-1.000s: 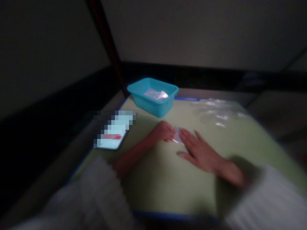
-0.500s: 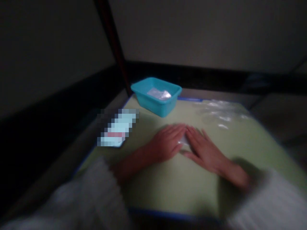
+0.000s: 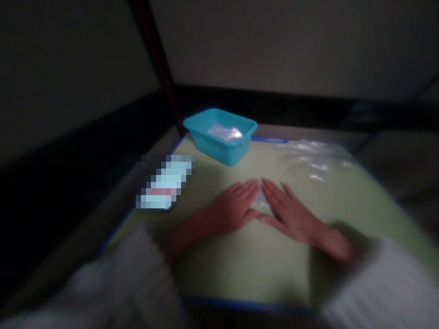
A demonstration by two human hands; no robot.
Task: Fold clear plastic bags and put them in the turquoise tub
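Observation:
My left hand (image 3: pixel 236 206) lies flat, palm down, with its fingers stretched out toward the middle of the table. Opposite it, my right hand (image 3: pixel 286 208) is also flat, fingers extended and thumb apart. Between and partly beneath the fingers of both hands shows a small, pale, clear plastic packet (image 3: pixel 261 197). Most of it is covered by the fingers, so its full shape and contents are hidden. The two thumbs nearly meet just below it.
A turquoise plastic basin (image 3: pixel 222 146) with shiny clear plastic packets (image 3: pixel 224 132) inside stands at the back. Several clear plastic bags (image 3: pixel 315 157) lie at the back right. A blurred-out phone-like screen (image 3: pixel 168 180) lies at the left edge of the yellow-green table (image 3: pixel 247 269).
My left hand has slid slightly left, so its fingertips are a little farther from my right hand's and more of the packet shows. The whole view has shifted slightly.

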